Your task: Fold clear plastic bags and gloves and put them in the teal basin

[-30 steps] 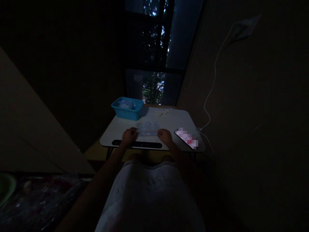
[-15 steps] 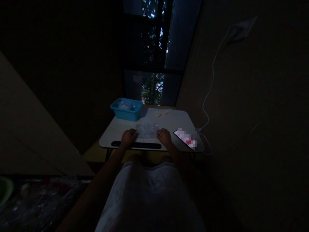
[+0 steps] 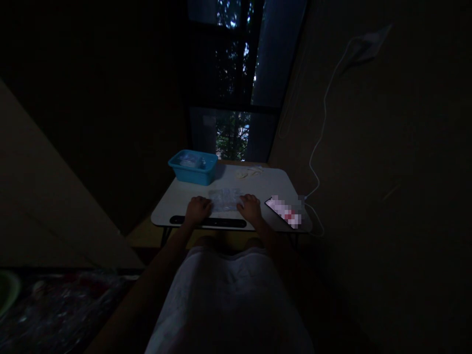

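Note:
A crinkled clear plastic bag [image 3: 225, 199] lies spread on the white folding table [image 3: 273, 182] in front of me. My left hand [image 3: 198, 210] is at its left edge, thumb toward the plastic and fingers curled. On the opposite side my right hand [image 3: 250, 208] grips the right edge, its thumb against the plastic. Both hands rest low, close to the tabletop. The dim light blurs the fingertips, and the exact folds of the plastic are hard to make out.
A blue plastic basket [image 3: 194, 172] holding clear packets stands at the back left. Small pale pieces [image 3: 250, 172] lie near the far edge. On the right is a phone [image 3: 283, 212] beside a white cable [image 3: 317, 182]. A black slot [image 3: 221, 222] runs along the near edge.
The plastic now lies flatter and more rectangular than before. My fingers have shifted slightly at its two sides, the right hand a little inward. Basket and phone stay put.

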Motion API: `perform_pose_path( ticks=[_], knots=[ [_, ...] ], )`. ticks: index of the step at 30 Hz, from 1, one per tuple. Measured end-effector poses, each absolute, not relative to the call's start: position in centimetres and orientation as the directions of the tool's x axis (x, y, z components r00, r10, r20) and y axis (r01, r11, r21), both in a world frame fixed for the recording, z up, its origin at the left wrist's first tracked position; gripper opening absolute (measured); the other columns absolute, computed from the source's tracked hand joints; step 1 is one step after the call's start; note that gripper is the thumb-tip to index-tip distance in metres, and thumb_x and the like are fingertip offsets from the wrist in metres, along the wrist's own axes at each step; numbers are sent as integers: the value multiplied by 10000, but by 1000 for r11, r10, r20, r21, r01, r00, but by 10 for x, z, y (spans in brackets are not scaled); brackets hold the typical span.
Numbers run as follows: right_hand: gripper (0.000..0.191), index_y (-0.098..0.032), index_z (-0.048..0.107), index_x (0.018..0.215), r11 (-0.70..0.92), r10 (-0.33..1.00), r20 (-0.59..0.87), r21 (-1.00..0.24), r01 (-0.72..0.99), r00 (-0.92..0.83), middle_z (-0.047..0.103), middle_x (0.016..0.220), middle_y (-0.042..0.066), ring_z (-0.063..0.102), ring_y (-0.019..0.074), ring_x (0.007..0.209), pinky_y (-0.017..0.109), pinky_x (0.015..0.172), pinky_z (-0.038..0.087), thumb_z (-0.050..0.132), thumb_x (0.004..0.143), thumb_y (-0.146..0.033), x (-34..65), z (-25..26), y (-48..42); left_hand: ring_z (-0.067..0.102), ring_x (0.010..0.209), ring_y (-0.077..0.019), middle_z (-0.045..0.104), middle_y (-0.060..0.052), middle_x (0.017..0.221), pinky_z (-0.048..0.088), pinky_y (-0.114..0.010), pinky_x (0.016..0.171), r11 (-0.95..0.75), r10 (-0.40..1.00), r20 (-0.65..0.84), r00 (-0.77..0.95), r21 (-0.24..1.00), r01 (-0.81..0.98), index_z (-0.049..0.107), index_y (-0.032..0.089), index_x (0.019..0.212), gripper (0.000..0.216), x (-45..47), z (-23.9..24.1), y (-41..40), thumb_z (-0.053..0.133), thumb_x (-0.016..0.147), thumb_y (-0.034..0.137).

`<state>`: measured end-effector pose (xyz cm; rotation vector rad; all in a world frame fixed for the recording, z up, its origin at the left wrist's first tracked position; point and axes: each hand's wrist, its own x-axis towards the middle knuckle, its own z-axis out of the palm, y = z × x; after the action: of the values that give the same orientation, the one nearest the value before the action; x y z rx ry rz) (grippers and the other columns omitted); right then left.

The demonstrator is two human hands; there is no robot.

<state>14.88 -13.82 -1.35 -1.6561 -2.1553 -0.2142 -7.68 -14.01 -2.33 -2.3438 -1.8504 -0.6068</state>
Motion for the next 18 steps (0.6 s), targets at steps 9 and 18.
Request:
perform_pose_path(
  ticks=[9, 18],
  knots=[
    [305, -203, 558, 1062, 226, 915, 364, -105, 969, -174, 518, 1125, 97, 395, 224, 1067, 362, 863, 291, 370, 842, -298, 147, -12, -142, 410, 1064, -280, 508, -94, 1184, 350, -406, 842, -204, 934, 320, 162, 102, 974, 529, 244, 1142, 405, -65, -17, -154, 379, 814, 428],
    [340, -193, 535, 1109, 227, 914, 370, -129, 965, -166, 526, 1106, 99, 404, 224, 1048, 357, 877, 286, 361, 846, -320, 147, -11, -142, 401, 1077, -289, 493, -110, 1195, 339, -411, 846, -202, 934, 319, 161, 99, 974, 512, 224, 1145, 424, -64, -16, -156, 393, 805, 448]
  ],
)
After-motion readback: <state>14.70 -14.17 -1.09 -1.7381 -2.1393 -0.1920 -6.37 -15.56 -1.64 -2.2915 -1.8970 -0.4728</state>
